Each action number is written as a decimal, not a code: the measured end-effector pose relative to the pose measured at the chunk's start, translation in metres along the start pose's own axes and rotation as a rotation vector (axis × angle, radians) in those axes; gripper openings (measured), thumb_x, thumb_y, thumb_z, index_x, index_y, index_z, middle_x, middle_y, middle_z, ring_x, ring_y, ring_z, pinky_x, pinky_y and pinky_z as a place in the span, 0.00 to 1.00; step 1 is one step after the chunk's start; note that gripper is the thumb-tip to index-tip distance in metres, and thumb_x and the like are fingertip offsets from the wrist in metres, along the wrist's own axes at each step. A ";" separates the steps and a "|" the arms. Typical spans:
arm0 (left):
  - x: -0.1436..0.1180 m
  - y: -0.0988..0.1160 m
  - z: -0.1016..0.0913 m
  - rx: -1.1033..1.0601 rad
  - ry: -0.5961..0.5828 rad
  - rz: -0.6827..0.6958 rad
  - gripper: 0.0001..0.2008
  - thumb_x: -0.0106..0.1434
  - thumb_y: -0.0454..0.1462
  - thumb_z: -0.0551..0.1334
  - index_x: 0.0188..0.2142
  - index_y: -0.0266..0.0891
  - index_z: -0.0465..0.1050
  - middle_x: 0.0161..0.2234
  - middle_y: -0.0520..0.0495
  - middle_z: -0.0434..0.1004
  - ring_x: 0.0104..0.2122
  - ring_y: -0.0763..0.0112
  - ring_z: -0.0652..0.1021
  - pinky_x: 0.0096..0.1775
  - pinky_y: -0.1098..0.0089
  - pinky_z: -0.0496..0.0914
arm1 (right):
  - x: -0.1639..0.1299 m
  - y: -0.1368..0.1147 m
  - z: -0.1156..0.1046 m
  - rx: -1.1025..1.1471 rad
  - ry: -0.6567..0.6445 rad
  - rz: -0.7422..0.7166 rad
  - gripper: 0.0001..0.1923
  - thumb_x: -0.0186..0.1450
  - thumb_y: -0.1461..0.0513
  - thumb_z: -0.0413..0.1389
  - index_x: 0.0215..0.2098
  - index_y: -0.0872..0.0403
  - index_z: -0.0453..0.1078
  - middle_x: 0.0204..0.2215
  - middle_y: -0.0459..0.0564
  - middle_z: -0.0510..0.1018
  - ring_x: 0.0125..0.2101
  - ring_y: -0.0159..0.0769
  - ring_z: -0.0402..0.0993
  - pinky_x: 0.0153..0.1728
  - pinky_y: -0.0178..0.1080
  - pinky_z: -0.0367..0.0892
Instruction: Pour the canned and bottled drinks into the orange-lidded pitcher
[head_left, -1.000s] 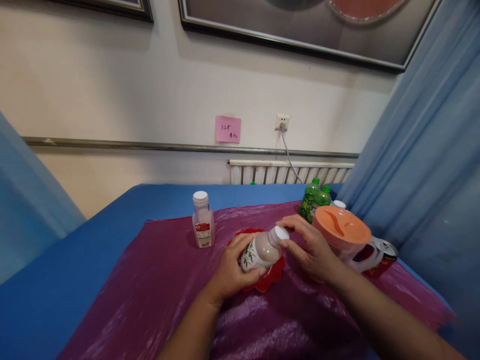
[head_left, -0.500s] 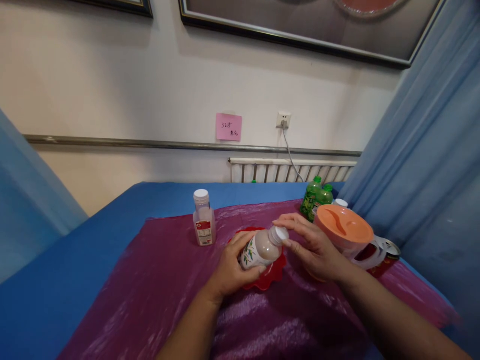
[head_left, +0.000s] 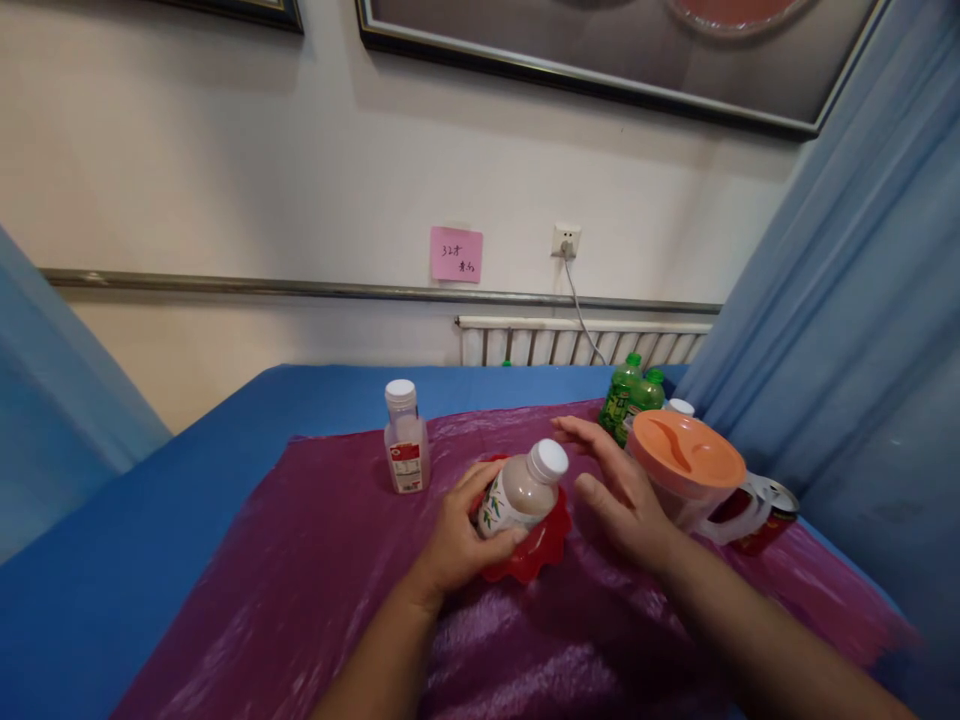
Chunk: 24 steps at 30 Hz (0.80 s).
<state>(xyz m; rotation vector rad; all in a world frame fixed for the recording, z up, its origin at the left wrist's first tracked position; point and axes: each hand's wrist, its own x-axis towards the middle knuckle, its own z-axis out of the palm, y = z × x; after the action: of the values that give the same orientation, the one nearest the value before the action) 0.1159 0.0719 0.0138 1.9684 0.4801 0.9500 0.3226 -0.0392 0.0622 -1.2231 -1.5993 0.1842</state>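
My left hand (head_left: 463, 530) is wrapped round a plastic bottle (head_left: 517, 490) with a white cap and a leaf-patterned label. The bottle leans to the right above a red scalloped dish (head_left: 551, 540), which it partly hides. Just right of the cap, my right hand (head_left: 619, 495) is held with thumb and fingers apart, touching nothing. Behind that hand stands a clear pitcher (head_left: 686, 455) with an orange lid. A second white-capped bottle (head_left: 407, 445), with a red and white label, stands upright to the left.
Green-capped bottles (head_left: 626, 395) stand at the back right, and a dark red can (head_left: 772, 520) is beside the pitcher handle. Purple plastic sheeting (head_left: 322, 560) covers part of the blue tabletop (head_left: 172, 520). Blue curtains (head_left: 847, 330) hang at both sides.
My right hand has let go of the bottle cap and opened, a little away to the right. The bottle in my left hand has tipped slightly more upright.
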 end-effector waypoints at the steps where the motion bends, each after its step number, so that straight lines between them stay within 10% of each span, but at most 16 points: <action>1: 0.000 -0.002 -0.001 0.001 0.018 -0.007 0.33 0.52 0.39 0.70 0.59 0.44 0.72 0.56 0.42 0.75 0.56 0.50 0.75 0.59 0.51 0.69 | 0.000 -0.001 0.001 0.025 -0.011 -0.009 0.26 0.73 0.51 0.55 0.67 0.48 0.61 0.61 0.58 0.71 0.59 0.47 0.70 0.57 0.51 0.68; 7: 0.000 0.002 -0.001 0.034 -0.003 0.002 0.33 0.51 0.38 0.71 0.58 0.45 0.74 0.55 0.44 0.76 0.55 0.51 0.75 0.59 0.52 0.69 | 0.003 0.001 0.002 -0.051 0.027 -0.039 0.17 0.69 0.58 0.61 0.56 0.47 0.73 0.47 0.53 0.80 0.49 0.43 0.77 0.51 0.48 0.73; 24: 0.000 -0.001 -0.002 -0.205 -0.087 -0.039 0.37 0.50 0.45 0.73 0.60 0.41 0.73 0.57 0.39 0.77 0.55 0.48 0.76 0.58 0.52 0.70 | 0.009 -0.016 -0.022 -0.103 -0.238 -0.237 0.27 0.75 0.65 0.50 0.69 0.39 0.60 0.60 0.53 0.72 0.60 0.42 0.70 0.59 0.51 0.69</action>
<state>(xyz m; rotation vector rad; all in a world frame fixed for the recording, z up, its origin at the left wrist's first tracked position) 0.1143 0.0732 0.0134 1.8010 0.3560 0.8501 0.3313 -0.0490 0.0877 -1.1084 -1.9676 0.0997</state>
